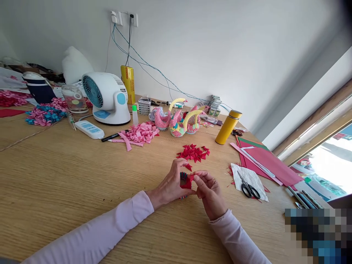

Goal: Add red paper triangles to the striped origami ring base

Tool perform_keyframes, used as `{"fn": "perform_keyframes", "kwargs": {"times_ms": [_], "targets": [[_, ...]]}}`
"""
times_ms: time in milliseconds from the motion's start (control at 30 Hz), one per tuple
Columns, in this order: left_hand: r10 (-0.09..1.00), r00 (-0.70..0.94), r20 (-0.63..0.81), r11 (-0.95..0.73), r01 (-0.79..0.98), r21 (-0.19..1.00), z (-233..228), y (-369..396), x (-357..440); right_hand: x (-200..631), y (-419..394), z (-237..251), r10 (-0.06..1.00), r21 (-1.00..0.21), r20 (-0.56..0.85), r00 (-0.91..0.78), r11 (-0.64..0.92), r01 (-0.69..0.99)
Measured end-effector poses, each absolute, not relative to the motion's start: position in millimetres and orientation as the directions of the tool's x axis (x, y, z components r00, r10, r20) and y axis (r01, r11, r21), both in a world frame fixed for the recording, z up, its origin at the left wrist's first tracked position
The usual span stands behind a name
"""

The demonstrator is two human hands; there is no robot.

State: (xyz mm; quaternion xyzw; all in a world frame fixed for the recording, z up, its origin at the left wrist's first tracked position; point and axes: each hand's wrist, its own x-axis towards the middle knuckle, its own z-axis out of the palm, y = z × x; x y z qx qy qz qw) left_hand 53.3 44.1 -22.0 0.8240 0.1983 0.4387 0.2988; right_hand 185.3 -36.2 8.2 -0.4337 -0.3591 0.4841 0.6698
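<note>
Both hands pinch a small paper model above the table (68, 176).
Left hand (172, 183) cradles the model (185, 181); right hand (209, 192) nips a red piece. Light, crushable folded paper, likely best gripped at its base.

Both hands cover most of the small red paper piece (187, 181) so its shape cannot be told, the lower right corner is pixelated (319, 234), both sleeves run off the near edge, and the table (55, 176) is cut off at left.
</note>
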Motion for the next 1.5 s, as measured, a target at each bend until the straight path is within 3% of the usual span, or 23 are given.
{"fn": "perform_keyframes", "kwargs": {"times_ms": [133, 367, 667, 1200, 1500], "targets": [[0.620, 0.606, 0.498, -0.664, 0.069, 0.744, -23.4, 42.4, 34.1, 182.4, -34.3, -0.1, 0.976, -0.977, 0.120, 0.181, 0.149, -0.154], [0.581, 0.747, 0.322, -0.608, 0.136, 0.782, -11.1, 42.4, 7.1, 184.2, -32.8, 1.9, 0.974, -0.988, 0.145, 0.171, 0.152, -0.030], [0.604, 0.709, 0.363, -0.600, 0.106, 0.793, -12.6, 45.3, 12.6, 180.0, -36.5, 1.8, 0.963, -0.892, 0.268, 0.011, 0.244, 0.380], [0.545, 0.742, 0.390, -0.633, 0.060, 0.772, -9.6, 48.6, 9.4, 187.4, -34.1, -3.0, 0.976, -0.933, 0.217, 0.023, 0.200, 0.298], [0.558, 0.737, 0.381, -0.629, 0.075, 0.774, -11.5, 47.7, 9.7, 187.4, -35.3, -2.6, 0.972, -0.912, 0.235, -0.011, 0.225, 0.344]]}}
